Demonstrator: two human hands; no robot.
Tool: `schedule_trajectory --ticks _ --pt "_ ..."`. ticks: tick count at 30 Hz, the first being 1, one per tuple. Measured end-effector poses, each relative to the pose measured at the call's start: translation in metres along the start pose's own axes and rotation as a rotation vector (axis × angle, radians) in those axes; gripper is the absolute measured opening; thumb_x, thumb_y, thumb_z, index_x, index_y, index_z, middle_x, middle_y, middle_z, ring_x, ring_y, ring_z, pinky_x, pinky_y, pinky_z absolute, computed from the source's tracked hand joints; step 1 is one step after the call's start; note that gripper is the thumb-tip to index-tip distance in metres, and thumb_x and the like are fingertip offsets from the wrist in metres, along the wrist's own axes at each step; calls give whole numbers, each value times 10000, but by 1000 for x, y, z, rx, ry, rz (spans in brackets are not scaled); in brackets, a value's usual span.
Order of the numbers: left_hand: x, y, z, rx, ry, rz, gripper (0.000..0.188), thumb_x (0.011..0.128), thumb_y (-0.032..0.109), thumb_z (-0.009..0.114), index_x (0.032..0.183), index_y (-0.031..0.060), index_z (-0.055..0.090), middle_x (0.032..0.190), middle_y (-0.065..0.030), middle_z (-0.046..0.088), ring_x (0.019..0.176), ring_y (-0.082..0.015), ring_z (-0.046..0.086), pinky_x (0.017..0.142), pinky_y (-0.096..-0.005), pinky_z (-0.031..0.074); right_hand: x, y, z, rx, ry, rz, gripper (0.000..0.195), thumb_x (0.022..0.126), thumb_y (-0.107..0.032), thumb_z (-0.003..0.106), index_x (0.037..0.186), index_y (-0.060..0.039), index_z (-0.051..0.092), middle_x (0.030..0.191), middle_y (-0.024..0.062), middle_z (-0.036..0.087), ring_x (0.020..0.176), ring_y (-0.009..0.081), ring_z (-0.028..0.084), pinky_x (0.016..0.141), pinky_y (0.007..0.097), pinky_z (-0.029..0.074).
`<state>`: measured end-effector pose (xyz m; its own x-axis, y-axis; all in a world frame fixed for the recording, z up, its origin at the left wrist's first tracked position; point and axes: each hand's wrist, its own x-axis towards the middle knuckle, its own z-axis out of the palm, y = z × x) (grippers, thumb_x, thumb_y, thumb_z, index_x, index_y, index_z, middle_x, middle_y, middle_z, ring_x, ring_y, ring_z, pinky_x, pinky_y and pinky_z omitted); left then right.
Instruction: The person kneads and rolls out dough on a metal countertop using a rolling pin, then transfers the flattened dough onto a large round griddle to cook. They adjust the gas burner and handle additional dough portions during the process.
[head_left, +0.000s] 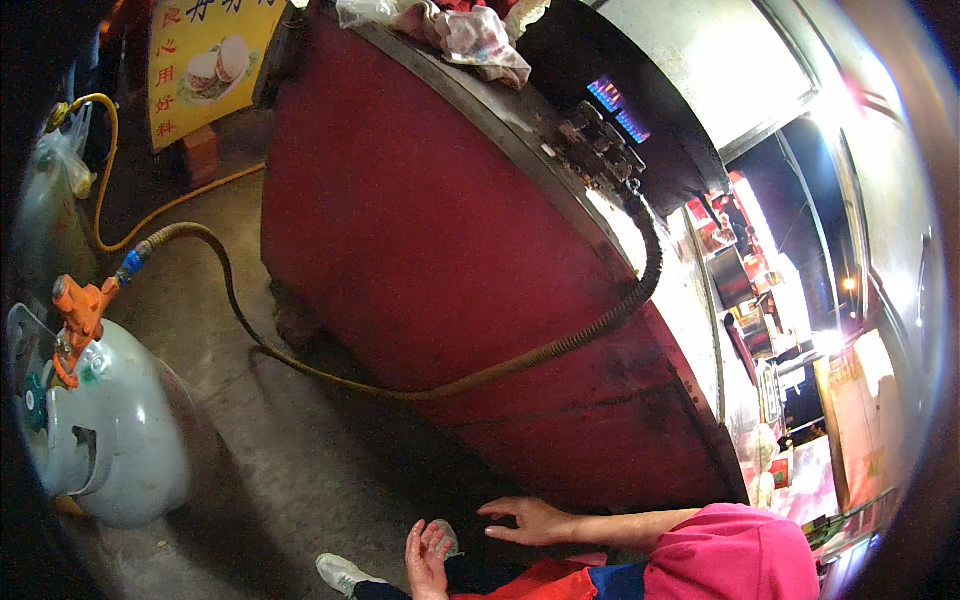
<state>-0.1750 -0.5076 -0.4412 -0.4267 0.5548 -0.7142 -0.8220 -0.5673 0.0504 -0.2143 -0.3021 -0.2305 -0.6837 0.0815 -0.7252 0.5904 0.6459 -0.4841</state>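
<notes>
My right hand (529, 520) hangs with thumb and fingers apart, near the lower part of a dark red cabinet panel (450, 225). It holds nothing. Lower in the view, my left hand (427, 555) is raised with its fingers loosely curled, and nothing shows in it. Both hands are above the floor near my white shoes (343, 573). At the left stands a grey gas cylinder (142, 442) with an orange regulator (81, 311) on its valve. From that regulator a ribbed gas hose (442, 391) sags across the panel up to a burner (604, 142).
Blue flames (619, 109) burn at the burner against a black round vessel (652, 82). Crumpled cloths (484, 45) lie on the counter edge. A second cylinder (49, 210) with a yellow hose (112, 172) stands beyond, near a yellow sign (202, 97). Metal pots (729, 277) stand on the right.
</notes>
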Motion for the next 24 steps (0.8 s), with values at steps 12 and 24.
schedule_trajectory --ticks 12,24 --pt "33 -37 -38 -132 -12 -84 463 1028 323 552 1439 110 534 1450 -169 534 1343 -309 523 1098 -459 471 1 40 10 74 140 -46 297 936 -363 714 960 -67 727 1431 203 581 1330 326 559 1037 416 485" --pt "-25 16 52 171 -85 73 526 1020 182 553 1510 68 402 1421 -158 528 1299 -291 531 1081 -420 452 -44 -95 -78 72 374 -622 339 844 -260 836 867 -77 552 1494 205 516 1144 308 652 949 423 520"
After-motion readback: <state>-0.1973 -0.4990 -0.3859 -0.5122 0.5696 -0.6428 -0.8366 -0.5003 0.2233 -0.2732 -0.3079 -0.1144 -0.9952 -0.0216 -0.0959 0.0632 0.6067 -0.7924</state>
